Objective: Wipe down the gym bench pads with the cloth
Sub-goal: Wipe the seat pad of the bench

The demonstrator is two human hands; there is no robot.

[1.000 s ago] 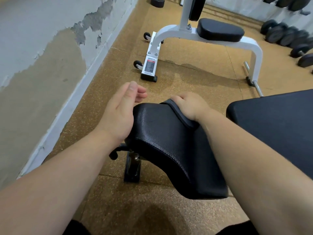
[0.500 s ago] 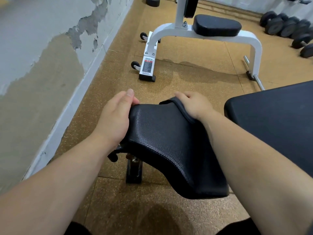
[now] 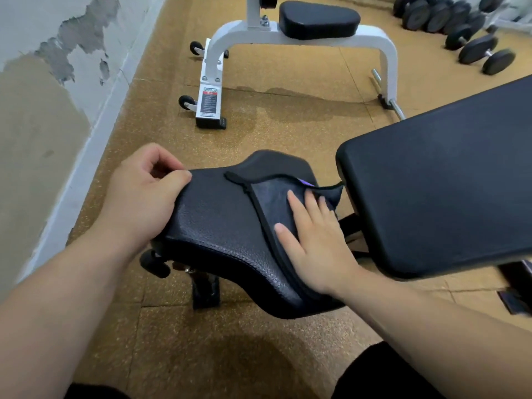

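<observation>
A black textured seat pad (image 3: pixel 221 226) of a gym bench sits in front of me, with the long black back pad (image 3: pixel 443 185) to its right. A dark cloth (image 3: pixel 273 194) with a stitched edge lies spread on the seat pad's right half. My right hand (image 3: pixel 313 243) lies flat on the cloth, fingers apart, pressing it onto the pad. My left hand (image 3: pixel 146 191) grips the seat pad's left edge, thumb on top and fingers curled under.
A white-framed bench (image 3: pixel 302 38) with a black seat stands further back on the cork-coloured floor (image 3: pixel 259 355). Several black dumbbells (image 3: pixel 472 38) lie at the back right. A peeling wall (image 3: pixel 43 96) runs along the left.
My right hand has slid back toward me and to the right with the cloth, now lying flat on it. My left hand has closed onto the pad's left edge.
</observation>
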